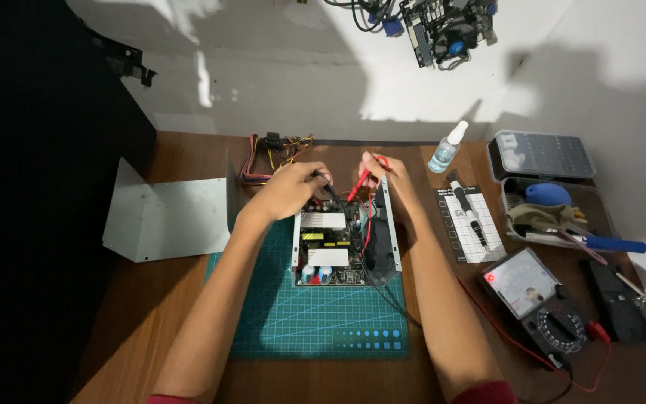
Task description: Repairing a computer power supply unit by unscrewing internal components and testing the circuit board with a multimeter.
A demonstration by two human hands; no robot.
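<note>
1. Green cutting mat lies on the wooden desk; an opened power supply unit sits on the mat's far half, circuit board exposed.
2. Left hand: grip pinched on a black probe, tip slanting down into the unit's far end.
3. Right hand: grip pinched on a red probe, tip angled down beside the black one; the two hands sit close together over the unit's far edge.
4. Analog multimeter lies right of the mat, a red lamp lit at its corner; red and black leads run from it toward the unit.
5. Grey metal cover rests left of the mat.
6. Spray bottle, a screwdriver card and a clear tool tray stand at the right rear.
7. Bundled wires trail behind the unit.
</note>
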